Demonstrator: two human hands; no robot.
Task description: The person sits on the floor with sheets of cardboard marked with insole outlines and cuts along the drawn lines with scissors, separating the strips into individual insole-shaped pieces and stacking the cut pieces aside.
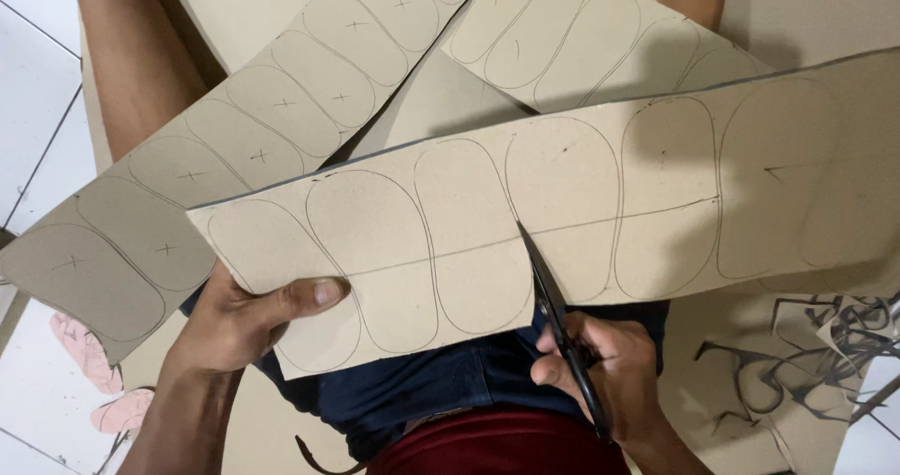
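Two hands work on a long cardboard strip [562, 212] marked with a row of pencilled rounded shapes and a lengthwise line. The left hand [246, 317] grips the strip's near left corner, thumb pressed flat on top and fingers hidden beneath. The right hand [600, 367] is closed around the handles of black scissors [560, 316], whose blades point away from the person and sit in a cut running up from the strip's near edge to the pencilled line. The strip is held in the air above the person's lap, over dark blue shorts [441, 381]. Beyond it lie two more marked cardboard pieces, one long piece [234, 147] to the left and a shorter one [581, 34] farther off. Thin cardboard offcuts [806, 353] lie tangled on the floor to the right.
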